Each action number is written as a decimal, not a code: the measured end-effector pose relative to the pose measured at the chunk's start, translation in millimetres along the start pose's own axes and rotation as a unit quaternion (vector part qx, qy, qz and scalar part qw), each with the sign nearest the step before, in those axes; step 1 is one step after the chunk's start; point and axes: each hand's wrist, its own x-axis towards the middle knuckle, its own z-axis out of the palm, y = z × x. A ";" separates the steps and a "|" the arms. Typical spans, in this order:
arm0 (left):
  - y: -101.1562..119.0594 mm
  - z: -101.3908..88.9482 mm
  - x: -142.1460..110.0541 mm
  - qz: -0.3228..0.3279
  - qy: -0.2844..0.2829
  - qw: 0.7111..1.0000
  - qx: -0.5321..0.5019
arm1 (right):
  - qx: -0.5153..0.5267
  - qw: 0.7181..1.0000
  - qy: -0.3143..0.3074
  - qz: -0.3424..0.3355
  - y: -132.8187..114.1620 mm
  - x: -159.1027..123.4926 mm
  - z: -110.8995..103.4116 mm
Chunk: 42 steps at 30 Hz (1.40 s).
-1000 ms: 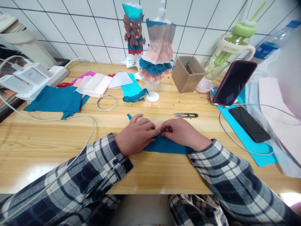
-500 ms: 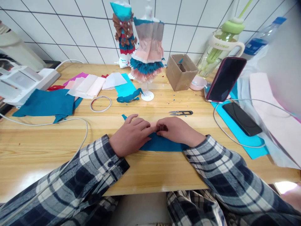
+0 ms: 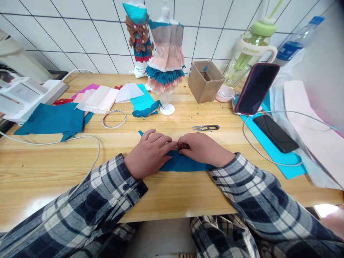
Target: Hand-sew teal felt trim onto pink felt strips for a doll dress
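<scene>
A strip of dark teal fabric or crepe paper lies on the table in front of me, with a pale pink edge just showing behind it. My left hand rests over its left part, fingers stretched out and index fingertip near the other hand. Thumb and fingers of my right hand are pinched together at the strip's far edge. Whatever sits in that pinch is too small to make out. Beyond the hands lie thread snips. A teal scrap pokes out behind my left hand.
A small dress form in a ruffled paper dress stands at the back beside a bow-covered figure. Around them are a cardboard box, a pink bowl, a propped phone, a flat phone, a cable and teal sheets.
The view has shifted very slightly. Both hands stay at the strip, with a slightly wider gap between the left index fingertip and the right fingers.
</scene>
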 end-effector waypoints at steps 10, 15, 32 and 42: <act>1.2 -1.0 0.5 -0.004 0.000 1.000 0.005 | -0.086 0.996 -0.011 -0.016 -4.1 -12.1 -5.3; 0.0 -2.6 0.0 -0.004 0.005 1.000 -0.007 | -0.094 0.995 0.010 -0.014 -3.9 -18.1 -6.1; -1.0 1.1 0.3 -0.027 -0.026 0.998 -0.059 | -0.070 0.996 0.043 0.041 -10.4 -13.0 3.2; -4.5 -3.9 -0.8 -0.081 0.070 0.979 -0.173 | 0.020 0.988 0.155 0.017 0.8 -14.4 -4.2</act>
